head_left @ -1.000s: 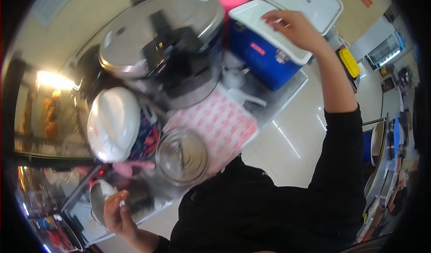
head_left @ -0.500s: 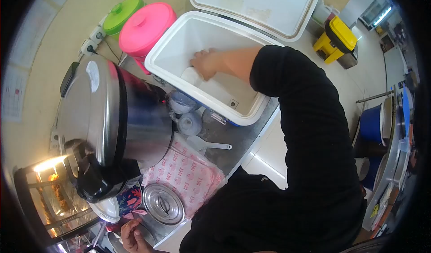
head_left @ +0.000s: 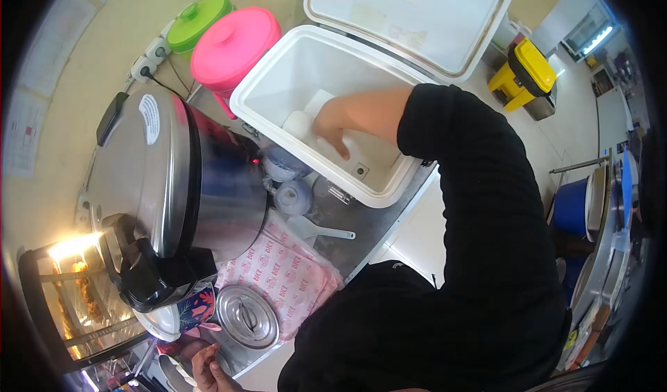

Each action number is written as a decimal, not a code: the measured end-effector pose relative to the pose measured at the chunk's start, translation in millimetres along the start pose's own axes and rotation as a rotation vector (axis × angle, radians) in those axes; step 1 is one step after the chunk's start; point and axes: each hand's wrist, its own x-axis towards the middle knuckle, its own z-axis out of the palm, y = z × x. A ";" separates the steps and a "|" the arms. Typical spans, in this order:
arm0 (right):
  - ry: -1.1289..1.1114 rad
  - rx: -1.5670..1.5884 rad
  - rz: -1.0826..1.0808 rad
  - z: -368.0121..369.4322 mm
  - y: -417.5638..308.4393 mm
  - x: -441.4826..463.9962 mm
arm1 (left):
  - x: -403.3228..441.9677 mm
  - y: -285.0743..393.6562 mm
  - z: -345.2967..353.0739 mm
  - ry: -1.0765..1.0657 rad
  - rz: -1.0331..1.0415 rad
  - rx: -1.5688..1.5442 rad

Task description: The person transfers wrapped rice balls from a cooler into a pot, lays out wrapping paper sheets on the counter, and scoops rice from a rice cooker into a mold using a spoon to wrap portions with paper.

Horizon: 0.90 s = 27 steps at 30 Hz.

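Note:
My right hand [head_left: 332,123] reaches down inside the open blue-and-white cooler box [head_left: 246,107]. Its fingers curl at a white packet [head_left: 299,124] on the cooler floor, with the thumb apart on the near side; the fingertips are partly hidden. Another pale piece [head_left: 319,101] lies just behind the packet. At the bottom left, my left hand [head_left: 208,370] is held beside a metal pot [head_left: 170,372], fingers bent together in a pinch. Whatever it holds is too small to make out.
A large steel cooker [head_left: 149,176] stands left of the cooler, near pink [head_left: 233,48] and green [head_left: 199,22] lidded tubs. Printed paper sheets [head_left: 278,270], a round metal lid [head_left: 246,315] and a white ladle [head_left: 323,232] lie on the counter. A yellow bin [head_left: 524,72] stands beyond.
My right hand has gone from above the cooler's rim down into it, then slightly toward the near side. The view has shifted toward the cooler. My left hand stays low by the pot.

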 end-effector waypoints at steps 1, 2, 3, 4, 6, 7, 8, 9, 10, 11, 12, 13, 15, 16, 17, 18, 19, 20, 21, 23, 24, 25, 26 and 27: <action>0.014 0.022 -0.012 -7.3 -5.3 -10.6 | -5.0 1.4 -6.4 -0.035 -0.007 0.041; 0.037 0.009 -0.020 -12.1 -0.5 -3.1 | -7.7 1.0 -10.9 -0.071 -0.013 0.082; 0.059 -0.003 -0.030 -17.1 8.1 11.6 | -8.8 3.1 -10.1 -0.042 -0.020 0.061; 0.080 -0.018 -0.040 -18.4 11.8 23.8 | -11.4 6.5 -5.3 -0.010 -0.029 0.037; 0.333 0.490 0.169 1.8 15.7 41.1 | -12.5 12.1 2.7 0.012 -0.040 0.004; 0.413 0.690 0.220 15.7 19.3 55.4 | -10.2 16.0 5.3 0.001 -0.038 -0.003; 0.509 0.890 0.258 29.7 23.1 69.9 | -8.5 18.2 5.7 -0.011 -0.035 -0.008; 0.560 1.032 0.236 44.2 26.2 92.9 | -10.0 15.9 4.3 -0.005 -0.049 -0.007; 0.604 1.175 0.211 45.7 21.7 92.8 | -14.0 12.1 0.8 0.001 -0.067 -0.005; 0.558 1.245 0.225 48.0 19.7 91.5 | -17.1 8.1 -0.5 0.006 -0.086 -0.007; 0.511 1.317 0.242 42.2 8.1 66.3 | -17.7 4.9 -0.7 -0.009 -0.072 -0.015; 0.461 1.388 0.261 38.9 0.9 51.1 | -18.3 1.6 -1.3 -0.026 -0.058 -0.023; 0.445 1.430 0.270 37.7 2.4 51.5 | -19.7 -1.1 4.1 0.004 -0.046 -0.030; 0.437 1.450 0.274 34.5 3.0 51.1 | -17.8 -1.6 9.8 0.050 -0.049 -0.027; 0.342 1.349 0.249 26.2 9.5 49.9 | -16.1 -1.7 15.0 0.099 -0.053 -0.024; 0.245 1.246 0.226 10.1 16.8 39.6 | -16.8 -0.8 16.6 0.098 -0.064 -0.020; 0.150 1.141 0.203 -4.6 24.7 32.9 | -16.8 0.2 17.1 0.097 -0.073 -0.018; 0.050 1.174 0.121 -12.8 34.3 28.9 | -17.1 1.4 16.4 0.096 -0.082 -0.015; -0.054 1.204 0.040 -16.0 46.0 23.7 | -18.1 2.9 14.9 0.084 -0.070 -0.016; -0.255 1.173 -0.057 -5.7 57.4 22.6 | -24.5 0.2 12.1 0.101 -0.108 -0.028; -0.350 1.113 -0.072 2.4 57.3 22.9 | -26.5 -0.9 10.9 0.109 -0.124 -0.033; -0.442 1.053 -0.087 6.1 57.4 25.7 | -26.6 -1.8 9.8 0.099 -0.120 -0.026; -0.398 1.002 -0.033 10.8 55.4 29.2 | -25.6 -2.2 9.0 0.088 -0.114 -0.019; -0.354 0.951 0.020 9.2 37.5 12.5 | -24.7 -2.1 8.4 0.077 -0.108 -0.012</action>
